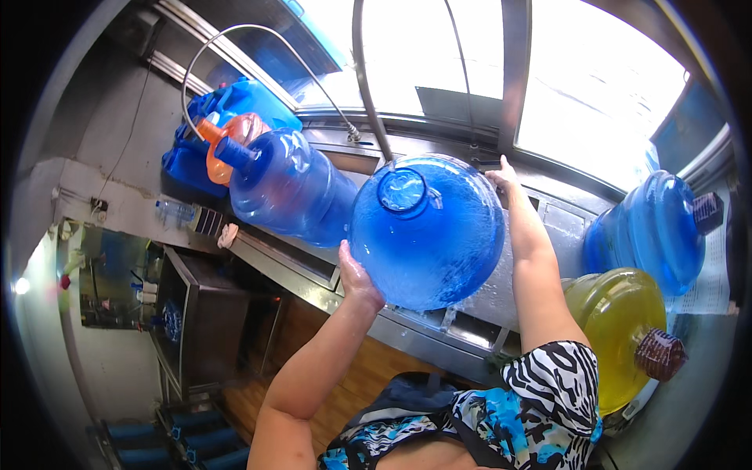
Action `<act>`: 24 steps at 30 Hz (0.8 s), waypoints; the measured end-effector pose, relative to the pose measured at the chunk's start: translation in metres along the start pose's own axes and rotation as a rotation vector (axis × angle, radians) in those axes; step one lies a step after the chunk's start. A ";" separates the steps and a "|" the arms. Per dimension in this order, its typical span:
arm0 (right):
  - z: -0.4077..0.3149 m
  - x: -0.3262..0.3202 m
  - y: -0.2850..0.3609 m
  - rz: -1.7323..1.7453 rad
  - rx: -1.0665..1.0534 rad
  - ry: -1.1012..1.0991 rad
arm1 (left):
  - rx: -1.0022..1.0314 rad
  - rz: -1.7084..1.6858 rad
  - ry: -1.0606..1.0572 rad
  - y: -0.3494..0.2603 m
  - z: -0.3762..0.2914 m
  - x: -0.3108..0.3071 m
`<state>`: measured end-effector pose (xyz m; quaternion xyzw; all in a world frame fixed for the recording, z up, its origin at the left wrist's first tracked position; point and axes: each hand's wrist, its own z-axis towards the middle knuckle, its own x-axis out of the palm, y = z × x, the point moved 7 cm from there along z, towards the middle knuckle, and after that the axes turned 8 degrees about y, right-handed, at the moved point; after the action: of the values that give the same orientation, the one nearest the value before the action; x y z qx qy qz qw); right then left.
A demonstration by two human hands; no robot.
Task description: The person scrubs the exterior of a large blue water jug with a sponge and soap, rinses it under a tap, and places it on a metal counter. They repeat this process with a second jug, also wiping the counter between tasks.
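Note:
A large round blue plastic water jug [432,247] stands before me on the steel counter, its neck facing up under a metal pipe; water appears to swirl inside. My left hand [359,276] rests against the jug's lower left side, fingers partly hidden behind it. On the far right side, my right hand [502,176] reaches beside the jug near a valve lever, with a finger and thumb apart; whether it touches the lever is unclear. To the left, an uncapped blue jug [288,188] leans beside an orange plastic jug [220,167].
Blue jerrycans [252,100] stand at the back left. At the right are a covered blue jug [640,229] and a covered yellow jug [614,329]. A curved metal hose [282,38] arches over the left jugs. The steel counter [399,335] has slots along its front edge.

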<state>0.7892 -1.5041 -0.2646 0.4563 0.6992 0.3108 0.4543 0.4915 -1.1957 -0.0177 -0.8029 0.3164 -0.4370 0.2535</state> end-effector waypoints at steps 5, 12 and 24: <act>0.006 0.006 -0.015 0.708 0.097 -0.061 | 0.013 0.013 -0.082 -0.003 -0.009 0.003; 0.014 0.005 -0.004 0.730 0.049 -0.070 | 0.014 -0.053 0.010 -0.004 -0.006 0.007; -0.011 -0.002 0.018 0.767 0.055 0.001 | 0.016 -0.141 0.139 0.002 0.008 0.001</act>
<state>0.7863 -1.4989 -0.2443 0.6966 0.4859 0.4395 0.2923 0.4982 -1.1967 -0.0225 -0.7889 0.2726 -0.5108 0.2060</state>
